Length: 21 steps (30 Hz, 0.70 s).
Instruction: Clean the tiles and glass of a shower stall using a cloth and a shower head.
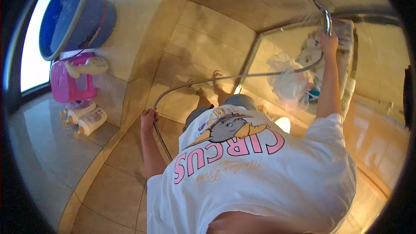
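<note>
My right hand (329, 43) grips the handle of a chrome handheld shower head (324, 3), held up at the upper right in front of a tiled wall. From it a metal shower hose (247, 75) runs left in a long curve. My left hand (149, 117) is closed around that hose at the left, and the hose hangs on down past my forearm. Behind the hose near my right arm hangs a clear plastic bag (286, 78). I cannot tell whether water is coming from the shower head.
A blue tub (78, 19), a pink plastic container (60, 81) and several white bottles (94, 120) stand on the ledge at the left. A metal-edged glass panel (252, 55) and a shelf with items (346, 48) are at the right. Tiled floor (113, 185) lies below.
</note>
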Motion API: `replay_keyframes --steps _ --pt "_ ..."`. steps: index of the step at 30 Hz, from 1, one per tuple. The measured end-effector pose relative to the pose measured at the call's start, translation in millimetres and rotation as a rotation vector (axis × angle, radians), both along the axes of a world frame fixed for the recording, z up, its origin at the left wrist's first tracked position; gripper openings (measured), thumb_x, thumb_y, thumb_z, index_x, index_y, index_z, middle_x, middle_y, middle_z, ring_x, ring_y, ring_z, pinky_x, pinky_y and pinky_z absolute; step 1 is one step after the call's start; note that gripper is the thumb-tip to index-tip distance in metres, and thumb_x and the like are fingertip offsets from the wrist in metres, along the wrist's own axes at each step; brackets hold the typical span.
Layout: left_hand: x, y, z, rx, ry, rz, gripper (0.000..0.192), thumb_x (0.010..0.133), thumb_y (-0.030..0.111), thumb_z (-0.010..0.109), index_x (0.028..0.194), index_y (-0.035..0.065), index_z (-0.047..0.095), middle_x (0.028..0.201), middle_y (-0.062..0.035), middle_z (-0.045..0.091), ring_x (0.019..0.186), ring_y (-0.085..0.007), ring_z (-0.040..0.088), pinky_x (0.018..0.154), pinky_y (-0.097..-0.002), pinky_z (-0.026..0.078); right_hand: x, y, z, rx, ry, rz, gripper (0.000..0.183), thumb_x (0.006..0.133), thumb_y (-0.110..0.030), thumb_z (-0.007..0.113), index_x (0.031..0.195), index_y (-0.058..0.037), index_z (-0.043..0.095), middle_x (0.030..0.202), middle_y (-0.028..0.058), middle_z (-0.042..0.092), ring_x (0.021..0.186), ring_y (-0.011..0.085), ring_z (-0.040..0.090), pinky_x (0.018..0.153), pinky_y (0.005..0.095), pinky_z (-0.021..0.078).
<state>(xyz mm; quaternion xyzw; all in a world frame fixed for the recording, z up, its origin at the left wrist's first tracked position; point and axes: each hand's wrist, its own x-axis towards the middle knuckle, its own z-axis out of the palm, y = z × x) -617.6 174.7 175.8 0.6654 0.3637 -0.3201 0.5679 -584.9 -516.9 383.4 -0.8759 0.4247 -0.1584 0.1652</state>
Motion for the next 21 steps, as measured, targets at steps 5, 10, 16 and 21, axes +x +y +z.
replay_keyframes --steps 5,10,16,21 --pt "2.3 1.8 -9.1 0.058 -0.012 0.075 0.02 0.08 0.022 0.059 0.082 0.0019 0.058 0.061 -0.0021 0.049 0.047 -0.0125 0.047 0.042 -0.0283 0.04 25.0 51.6 10.1 0.308 -0.167 0.055 0.014 0.074 -0.013 0.058 0.079 -0.0055 0.047 0.051 0.0019 0.046 0.041 0.0096 0.045 0.037 0.0238 0.0349" --pt "7.9 -1.4 1.2 0.027 0.076 0.029 0.022 0.081 0.022 0.058 0.088 0.0006 0.059 0.064 -0.0034 0.051 0.048 -0.0116 0.048 0.041 -0.0279 0.041 69.8 104.1 16.4 0.426 -0.264 0.207 0.016 0.075 -0.014 0.058 0.079 -0.0046 0.046 0.051 0.0019 0.046 0.04 0.009 0.045 0.037 0.0242 0.0361" --pt "-9.0 13.1 -16.9 -0.023 -0.005 0.114 0.024 0.082 0.019 0.056 0.091 -0.0037 0.057 0.066 -0.0056 0.053 0.047 -0.0114 0.048 0.043 -0.0265 0.045 120.6 179.7 30.6 0.451 -0.303 0.379 0.015 0.075 -0.013 0.059 0.075 -0.0059 0.046 0.051 0.0007 0.045 0.041 0.0083 0.044 0.037 0.0235 0.0349" --pt "-18.8 25.8 -39.4 0.009 -0.054 0.298 0.025 0.082 0.019 0.056 0.093 -0.0035 0.057 0.067 -0.0064 0.054 0.048 -0.0118 0.048 0.042 -0.0269 0.044 140.3 222.6 33.7 0.662 -0.268 0.653 0.014 0.076 -0.011 0.059 0.074 -0.0075 0.046 0.054 -0.0013 0.043 0.041 0.0066 0.041 0.036 0.0223 0.0331"
